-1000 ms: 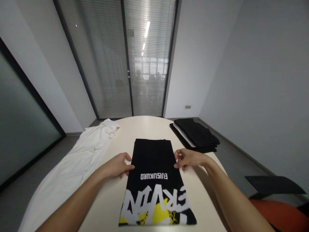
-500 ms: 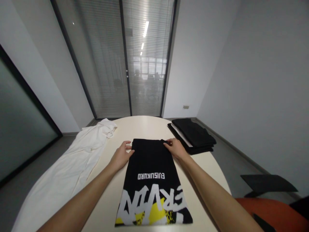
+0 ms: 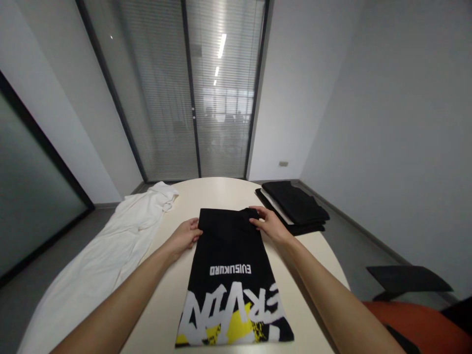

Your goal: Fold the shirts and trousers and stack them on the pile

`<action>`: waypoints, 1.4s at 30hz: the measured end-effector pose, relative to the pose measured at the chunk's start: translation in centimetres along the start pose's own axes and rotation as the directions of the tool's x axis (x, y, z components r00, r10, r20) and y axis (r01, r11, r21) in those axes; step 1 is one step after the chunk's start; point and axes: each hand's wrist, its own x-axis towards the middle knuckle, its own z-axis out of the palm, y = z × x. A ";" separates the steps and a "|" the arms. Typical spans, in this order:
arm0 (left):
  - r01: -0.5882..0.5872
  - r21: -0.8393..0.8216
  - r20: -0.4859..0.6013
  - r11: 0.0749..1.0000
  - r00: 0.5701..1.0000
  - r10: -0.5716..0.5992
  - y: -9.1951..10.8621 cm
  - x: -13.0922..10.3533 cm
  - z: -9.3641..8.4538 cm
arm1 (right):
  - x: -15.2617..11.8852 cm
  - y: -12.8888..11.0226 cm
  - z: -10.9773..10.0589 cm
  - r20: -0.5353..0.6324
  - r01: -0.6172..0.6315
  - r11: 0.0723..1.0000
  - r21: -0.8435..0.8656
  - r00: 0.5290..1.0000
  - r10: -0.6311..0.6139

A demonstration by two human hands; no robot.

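A black T-shirt (image 3: 230, 241) lies folded into a long panel in front of me, its white lettering and yellow print toward the near end and upside down to me. My left hand (image 3: 186, 233) is closed at the far left edge, thumb on the cloth and the other fingers curled at its side. At the far right corner, my right hand (image 3: 271, 223) pinches the fabric between thumb and fingers, and the cloth there is slightly raised and wrinkled. The shirt's underside is hidden.
White cloth (image 3: 110, 246) lies loosely along the left side of the pale round-ended table (image 3: 217, 189). A stack of folded dark garments (image 3: 295, 204), one light layer among them, sits at the far right. An orange chair (image 3: 413, 324) with a black armrest stands at the lower right.
The shirt's far edge has shifted slightly away from me, its right corner lifted a little by my right hand. My left hand's fingers have drawn together at the left edge.
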 end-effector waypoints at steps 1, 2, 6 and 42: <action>0.012 -0.010 0.049 1.000 0.999 -0.011 0.4 -0.3 0.0 | -0.3 -0.4 -0.1 0.016 0.000 1.000 -0.015 1.000 0.000; 0.017 -0.024 0.084 1.000 0.996 -0.015 0.9 -0.7 0.0 | -0.5 -0.7 -0.2 0.024 0.015 0.999 -0.033 1.000 -0.014; 0.005 -0.085 0.088 0.996 0.996 0.002 1.8 -1.5 0.2 | -1.3 -1.7 -0.8 0.039 0.118 0.979 -0.166 0.993 -0.113; -0.289 -0.044 0.217 0.956 0.931 0.292 1.9 -2.8 -1.1 | -3.8 -4.9 0.3 0.239 0.136 0.984 0.113 0.958 -0.160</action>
